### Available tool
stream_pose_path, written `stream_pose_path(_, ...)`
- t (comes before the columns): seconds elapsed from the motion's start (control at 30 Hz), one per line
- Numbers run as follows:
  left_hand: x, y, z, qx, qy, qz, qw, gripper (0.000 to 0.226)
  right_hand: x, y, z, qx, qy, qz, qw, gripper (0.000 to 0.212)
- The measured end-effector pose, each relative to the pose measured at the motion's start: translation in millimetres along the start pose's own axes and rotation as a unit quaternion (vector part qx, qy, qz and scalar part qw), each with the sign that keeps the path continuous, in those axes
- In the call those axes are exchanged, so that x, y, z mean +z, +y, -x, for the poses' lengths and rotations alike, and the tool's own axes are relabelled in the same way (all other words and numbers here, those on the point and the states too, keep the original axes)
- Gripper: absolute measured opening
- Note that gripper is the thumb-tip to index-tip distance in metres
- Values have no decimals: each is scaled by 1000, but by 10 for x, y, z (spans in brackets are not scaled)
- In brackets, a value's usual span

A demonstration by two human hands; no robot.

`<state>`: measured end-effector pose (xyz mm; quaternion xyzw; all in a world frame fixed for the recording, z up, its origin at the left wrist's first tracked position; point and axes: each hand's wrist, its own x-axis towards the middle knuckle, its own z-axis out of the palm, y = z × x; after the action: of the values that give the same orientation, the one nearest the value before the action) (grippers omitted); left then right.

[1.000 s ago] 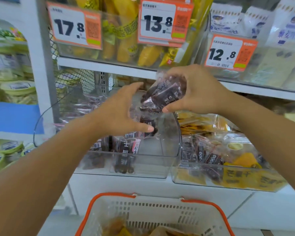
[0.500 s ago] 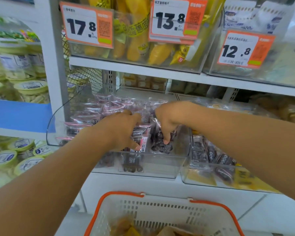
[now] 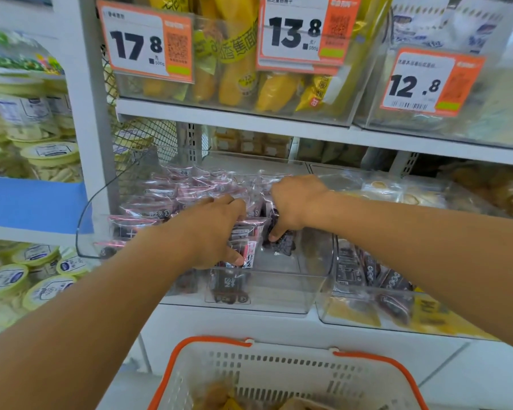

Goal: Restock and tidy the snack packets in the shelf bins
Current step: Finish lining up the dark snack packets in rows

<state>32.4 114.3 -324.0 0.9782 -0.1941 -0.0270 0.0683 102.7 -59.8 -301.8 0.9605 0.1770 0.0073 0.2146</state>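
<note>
Both hands inside clear shelf bin (image 3: 293, 294) on middle shelf.

Left hand (image 3: 211, 232): palm down, fingers extended and pressing on pink-edged snack packets (image 3: 172, 199) stacked across left and rear of bin; thumb tip against front packet (image 3: 249, 253).

Right hand (image 3: 296, 202): fingers curled downward around dark snack packet (image 3: 282, 244), held at right front of bin, just beside stacked row.

Adjacent bin (image 3: 367, 309) to right: dark and yellow packets.

Upper shelf: yellow packets behind price tags 17.8 (image 3: 147, 45), 13.8 (image 3: 302, 31), 12.8 (image 3: 427, 81).

Below: white basket with orange rim (image 3: 216, 340), near shelf edge.

Left: lidded tubs (image 3: 51, 155).
</note>
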Motion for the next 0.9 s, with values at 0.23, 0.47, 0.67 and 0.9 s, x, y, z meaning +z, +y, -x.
stream_pose_path(0.23,14,-67,20,19,5,53,998,75,31,108,-60,-30,11,5,999,98)
stream_pose_path(0.47,-159,-329,158,-38,31,55,997,134,-140,273,-2,-70,42,-336,938,54)
stream_pose_path(0.67,-97,-502,239,-139,-45,-11,989,144,-136,-164,-380,-131,47,-293,946,30)
stream_pose_path(0.9,-73,-527,200,-133,-38,-18,990,138,-103,-245,-666,-117,24,-250,961,27)
